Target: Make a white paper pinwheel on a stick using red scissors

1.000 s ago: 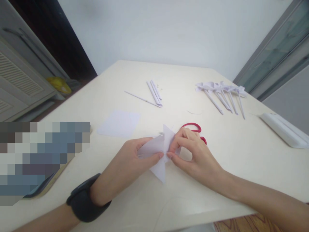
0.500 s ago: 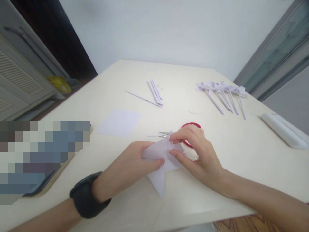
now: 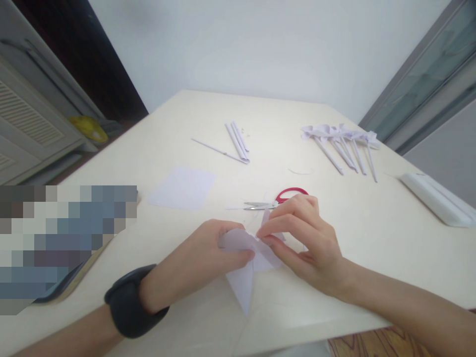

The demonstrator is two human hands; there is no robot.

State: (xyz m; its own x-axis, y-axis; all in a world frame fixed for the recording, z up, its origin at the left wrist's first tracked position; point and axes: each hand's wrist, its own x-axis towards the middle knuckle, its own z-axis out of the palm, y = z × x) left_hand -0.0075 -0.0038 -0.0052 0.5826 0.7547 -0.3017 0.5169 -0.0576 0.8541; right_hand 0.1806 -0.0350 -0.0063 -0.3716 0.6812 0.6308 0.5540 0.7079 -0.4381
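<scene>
A white paper pinwheel [image 3: 241,285], cut into pointed flaps, is held low over the near part of the table. My left hand [image 3: 219,250], with a black band at the wrist, is closed on its left side, the thumb lying across the paper. Thumb and index finger of my right hand [image 3: 305,238] pinch the paper near its middle, where a flap curls in. What lies between those fingertips is too small to make out. Scissors [image 3: 260,205] with red handles lie just behind the paper, blades slightly apart, the handles partly covered by my right hand.
A square white paper sheet [image 3: 183,188] lies left of the scissors. Rolled paper sticks [image 3: 235,141] and a thin stick [image 3: 211,148] lie farther back. Several finished pinwheels [image 3: 349,144] lie at the back right, near a white packet [image 3: 439,198]. A pixelated area covers the left edge.
My right fingertips have closed together at the paper's middle, and a flap now curls inward there. The paper has dropped slightly, showing more of the scissors.
</scene>
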